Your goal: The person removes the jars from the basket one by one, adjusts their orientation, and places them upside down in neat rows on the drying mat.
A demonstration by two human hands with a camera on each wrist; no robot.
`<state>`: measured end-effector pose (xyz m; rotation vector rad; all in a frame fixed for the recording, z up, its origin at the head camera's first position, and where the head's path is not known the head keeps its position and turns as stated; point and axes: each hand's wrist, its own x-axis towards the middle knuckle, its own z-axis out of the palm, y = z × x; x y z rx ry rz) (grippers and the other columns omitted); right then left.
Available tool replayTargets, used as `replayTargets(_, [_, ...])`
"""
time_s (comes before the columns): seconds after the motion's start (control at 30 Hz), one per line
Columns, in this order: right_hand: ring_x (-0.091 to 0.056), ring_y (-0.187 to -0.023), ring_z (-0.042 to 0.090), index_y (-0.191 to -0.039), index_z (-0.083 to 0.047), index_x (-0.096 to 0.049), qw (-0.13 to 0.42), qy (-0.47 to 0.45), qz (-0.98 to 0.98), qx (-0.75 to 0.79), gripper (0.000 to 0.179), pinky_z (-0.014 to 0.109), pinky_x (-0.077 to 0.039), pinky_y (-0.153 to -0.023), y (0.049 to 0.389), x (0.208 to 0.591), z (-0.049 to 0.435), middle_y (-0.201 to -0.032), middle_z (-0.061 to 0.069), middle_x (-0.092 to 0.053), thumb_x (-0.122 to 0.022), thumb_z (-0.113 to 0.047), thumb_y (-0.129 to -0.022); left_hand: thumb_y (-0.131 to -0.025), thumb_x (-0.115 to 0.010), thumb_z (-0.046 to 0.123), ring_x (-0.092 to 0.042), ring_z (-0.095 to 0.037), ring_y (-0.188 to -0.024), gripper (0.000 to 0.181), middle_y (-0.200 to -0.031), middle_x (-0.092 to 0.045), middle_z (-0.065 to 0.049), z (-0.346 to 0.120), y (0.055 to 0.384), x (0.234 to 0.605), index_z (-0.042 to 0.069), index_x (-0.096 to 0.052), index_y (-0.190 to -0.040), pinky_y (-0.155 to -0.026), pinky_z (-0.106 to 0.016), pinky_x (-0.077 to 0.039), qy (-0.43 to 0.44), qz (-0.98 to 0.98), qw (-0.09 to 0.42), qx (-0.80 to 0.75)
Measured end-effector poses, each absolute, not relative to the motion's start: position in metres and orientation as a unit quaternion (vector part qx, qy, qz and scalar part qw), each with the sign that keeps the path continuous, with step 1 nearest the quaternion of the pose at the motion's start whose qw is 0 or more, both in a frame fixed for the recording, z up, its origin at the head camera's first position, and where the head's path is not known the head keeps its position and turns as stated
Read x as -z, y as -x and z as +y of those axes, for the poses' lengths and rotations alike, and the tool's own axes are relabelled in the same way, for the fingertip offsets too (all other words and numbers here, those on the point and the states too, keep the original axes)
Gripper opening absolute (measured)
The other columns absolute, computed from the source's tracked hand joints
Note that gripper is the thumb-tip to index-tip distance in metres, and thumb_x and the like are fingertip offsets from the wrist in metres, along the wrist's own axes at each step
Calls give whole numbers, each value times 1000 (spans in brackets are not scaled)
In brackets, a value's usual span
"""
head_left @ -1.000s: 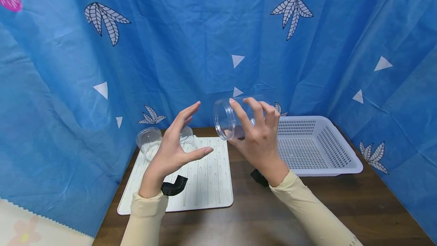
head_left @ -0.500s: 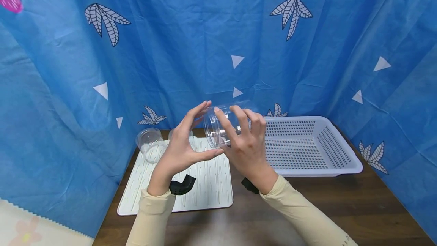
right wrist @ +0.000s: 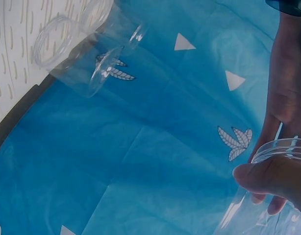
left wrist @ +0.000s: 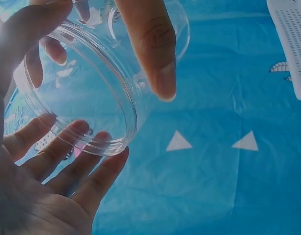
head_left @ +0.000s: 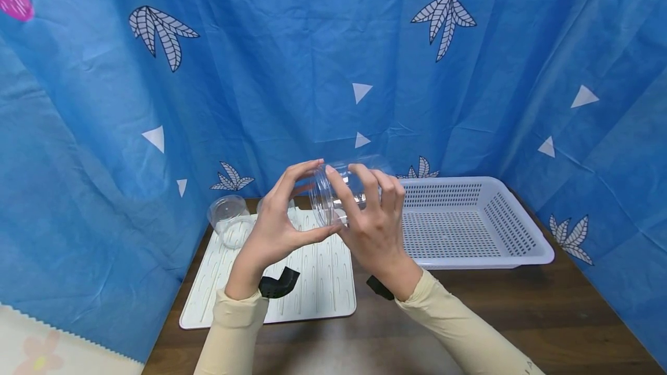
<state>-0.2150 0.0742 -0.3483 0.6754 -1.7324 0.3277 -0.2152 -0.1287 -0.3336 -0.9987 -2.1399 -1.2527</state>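
Observation:
A clear plastic jar [head_left: 324, 198] lies tipped on its side in the air, its threaded rim facing left. My right hand [head_left: 375, 230] grips its body from the near side, fingers spread over the top. At the mouth, my left hand [head_left: 271, 230] holds the rim between thumb and fingers. The left wrist view shows the fingertips [left wrist: 77, 128] against the lower edge of the jar's rim [left wrist: 122, 98]. In the right wrist view the right thumb [right wrist: 258, 177] presses the jar just below the rim. Nothing shows inside it.
Two more clear jars stand at the back of a white ridged mat [head_left: 318, 288], one [head_left: 229, 219] at its left corner, the other partly behind my left hand. A pale perforated basket [head_left: 521, 256] sits right on the brown table [head_left: 443, 317]. A blue curtain [head_left: 312, 74] surrounds the table.
My right hand has brought the jar left and slightly down. My left hand has moved right to meet it and taken hold of the rim. Over the last half second both barely move.

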Motion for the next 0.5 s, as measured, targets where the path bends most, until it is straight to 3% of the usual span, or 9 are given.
replayTargets(0.2, [-48, -121, 42, -155, -13, -59, 577, -297, -749, -136, 93, 61, -41, -101, 215, 351, 77, -141, 23, -56, -100, -21, -71, -76, -104, 18, -62, -26, -138, 104, -163, -51, 2, -128, 214, 334, 20, -47, -163, -109, -44, -56, 362, -777, 240, 456])
replayTargets(0.5, [-48, -129, 46, -156, -12, -57, 546, -334, -756, -138, 109, 65, -38, -116, 216, 351, 85, -143, 26, -54, -110, -29, -63, -75, -104, 18, -61, -25, -138, 104, -162, -52, 1, -129, 214, 338, 18, -47, -163, -109, -44, -56, 359, -779, 236, 457])
